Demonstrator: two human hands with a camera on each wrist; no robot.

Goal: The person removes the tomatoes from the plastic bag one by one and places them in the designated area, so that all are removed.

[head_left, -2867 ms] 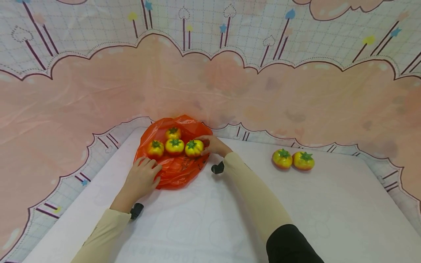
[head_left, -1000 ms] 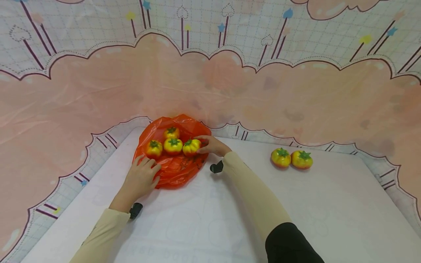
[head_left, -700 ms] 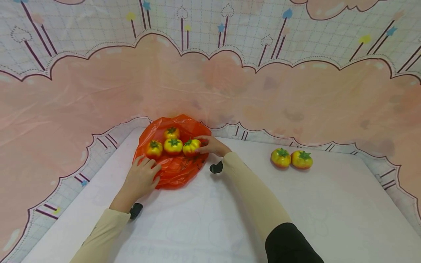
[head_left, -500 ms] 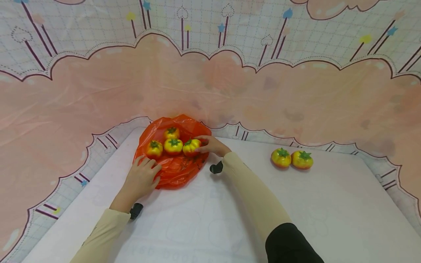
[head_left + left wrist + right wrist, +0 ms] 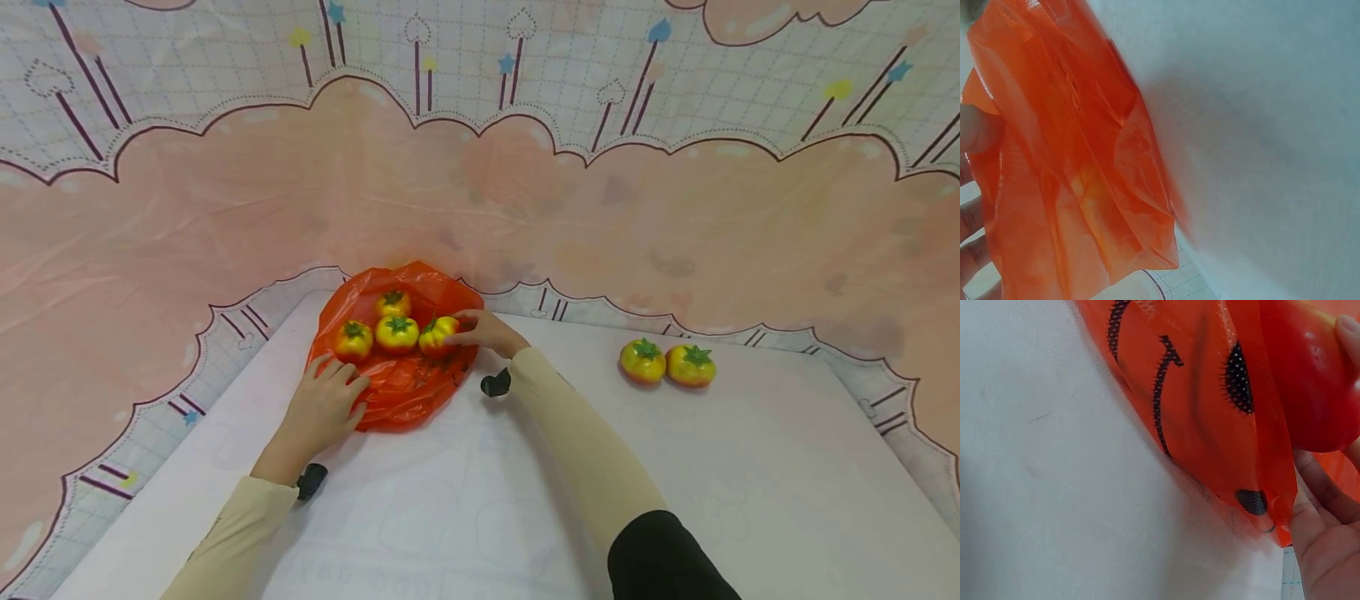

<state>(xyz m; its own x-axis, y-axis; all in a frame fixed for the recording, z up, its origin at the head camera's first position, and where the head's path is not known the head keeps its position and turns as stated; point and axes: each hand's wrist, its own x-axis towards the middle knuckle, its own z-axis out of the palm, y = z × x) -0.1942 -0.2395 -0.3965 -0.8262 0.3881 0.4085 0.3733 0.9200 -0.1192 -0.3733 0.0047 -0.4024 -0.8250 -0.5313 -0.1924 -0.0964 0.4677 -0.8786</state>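
An orange-red plastic bag [image 5: 393,396] lies spread on the table, its mouth facing up. My left hand [image 5: 321,404] grips the bag's near-left edge; in the left wrist view the thumb [image 5: 979,128] lies on the film and the other fingers show beyond it. At the right side of the bag, my right hand [image 5: 487,332] holds a yellow-and-red tomato [image 5: 433,340] with a green leafy top. Its glossy red underside shows between the fingers in the right wrist view. Three similar tomatoes, a left one [image 5: 353,343], a middle one [image 5: 397,335] and a back one [image 5: 393,303], sit inside the bag.
Two more tomatoes, one [image 5: 642,362] beside the other [image 5: 691,367], rest on the white table [image 5: 465,508] to the right. Behind the table hangs a pink and white patterned cloth [image 5: 517,225]. A black wrist camera [image 5: 496,383] is on the right wrist.
The tomato at my right hand has tilted and shifted slightly left since the earliest frame, and the right fingers reach further over it. My left hand stays on the bag's edge.
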